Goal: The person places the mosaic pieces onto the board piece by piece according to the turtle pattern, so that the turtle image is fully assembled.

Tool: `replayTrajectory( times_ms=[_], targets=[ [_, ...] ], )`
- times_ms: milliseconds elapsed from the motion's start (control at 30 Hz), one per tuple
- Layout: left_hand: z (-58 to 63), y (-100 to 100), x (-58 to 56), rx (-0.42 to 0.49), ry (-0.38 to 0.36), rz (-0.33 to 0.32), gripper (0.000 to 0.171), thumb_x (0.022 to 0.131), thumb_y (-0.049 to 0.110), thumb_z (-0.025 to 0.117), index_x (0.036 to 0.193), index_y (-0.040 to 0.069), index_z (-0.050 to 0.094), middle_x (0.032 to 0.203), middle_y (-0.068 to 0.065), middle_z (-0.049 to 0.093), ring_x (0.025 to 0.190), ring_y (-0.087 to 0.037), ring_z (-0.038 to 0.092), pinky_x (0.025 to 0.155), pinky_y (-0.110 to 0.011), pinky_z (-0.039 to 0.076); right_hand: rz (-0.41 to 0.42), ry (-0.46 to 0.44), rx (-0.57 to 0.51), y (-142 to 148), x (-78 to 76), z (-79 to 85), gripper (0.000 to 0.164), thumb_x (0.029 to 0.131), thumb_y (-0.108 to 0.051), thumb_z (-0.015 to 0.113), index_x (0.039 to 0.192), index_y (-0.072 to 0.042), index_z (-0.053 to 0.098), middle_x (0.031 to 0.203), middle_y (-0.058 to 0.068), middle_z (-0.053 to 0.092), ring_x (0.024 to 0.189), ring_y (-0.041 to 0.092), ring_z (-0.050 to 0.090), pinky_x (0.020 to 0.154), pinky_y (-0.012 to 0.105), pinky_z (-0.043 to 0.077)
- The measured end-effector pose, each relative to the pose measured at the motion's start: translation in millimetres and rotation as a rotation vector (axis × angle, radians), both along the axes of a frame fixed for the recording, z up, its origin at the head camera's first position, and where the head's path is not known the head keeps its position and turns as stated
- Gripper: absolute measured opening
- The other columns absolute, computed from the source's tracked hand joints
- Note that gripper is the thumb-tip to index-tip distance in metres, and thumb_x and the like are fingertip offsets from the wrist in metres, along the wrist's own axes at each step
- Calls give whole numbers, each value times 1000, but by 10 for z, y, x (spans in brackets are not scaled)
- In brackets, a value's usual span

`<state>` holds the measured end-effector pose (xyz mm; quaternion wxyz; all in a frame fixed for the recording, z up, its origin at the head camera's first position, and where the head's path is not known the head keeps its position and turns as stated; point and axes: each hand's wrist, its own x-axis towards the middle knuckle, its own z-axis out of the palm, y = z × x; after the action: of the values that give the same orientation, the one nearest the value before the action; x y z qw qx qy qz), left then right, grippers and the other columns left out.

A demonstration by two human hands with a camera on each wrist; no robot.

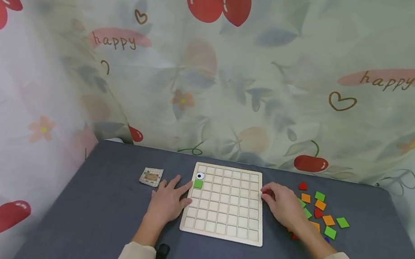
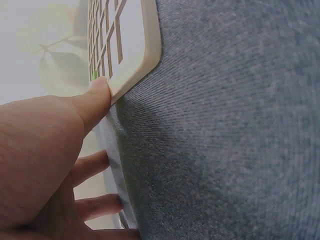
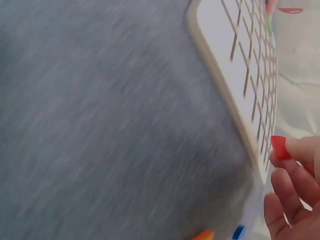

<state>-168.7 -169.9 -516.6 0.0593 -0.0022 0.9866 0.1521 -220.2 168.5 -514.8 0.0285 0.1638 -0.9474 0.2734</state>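
Note:
A pale wooden grid board [image 1: 226, 204] lies on the dark cloth between both hands. Two pieces sit in its left column: a white piece with a dark centre [image 1: 200, 176], and below it a green tile [image 1: 198, 184]. My left hand [image 1: 167, 200] rests beside the board with fingers spread; in the left wrist view its thumb [image 2: 100, 90] touches the board's edge. At the board's right edge, my right hand [image 1: 281, 204] pinches a small red piece [image 3: 280, 147] between thumb and forefinger. Most of that piece is hidden by the fingers in the head view.
A small picture card [image 1: 151, 177] lies left of the board. Several loose pieces are scattered to the right, among them a green tile [image 1: 342, 222], an orange tile [image 1: 328, 220] and a red piece [image 1: 303, 186]. A patterned curtain [image 1: 212, 103] hangs behind the table.

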Motion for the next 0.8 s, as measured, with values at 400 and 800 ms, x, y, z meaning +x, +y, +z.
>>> replayTrajectory(
  times_ms=[400, 800],
  targets=[
    [-20, -3, 9, -2, -8, -8, 56, 101, 48, 59, 154, 35, 46, 166, -11, 36, 149, -51, 32, 107, -77, 37, -29, -114, -190, -379, -162, 38, 7, 95, -15, 73, 100, -11, 70, 93, 6, 74, 79, 14, 64, 67, 25, 50],
    [8, 17, 12, 1, -11, -2, 56, 100, 47, 60, 154, 34, 47, 165, -11, 37, 149, -51, 33, 108, -77, 37, 5, -211, -248, -825, -295, 25, 15, 100, -20, 66, 109, -14, 76, 104, 6, 69, 88, 18, 61, 72, 29, 48]
  ],
)
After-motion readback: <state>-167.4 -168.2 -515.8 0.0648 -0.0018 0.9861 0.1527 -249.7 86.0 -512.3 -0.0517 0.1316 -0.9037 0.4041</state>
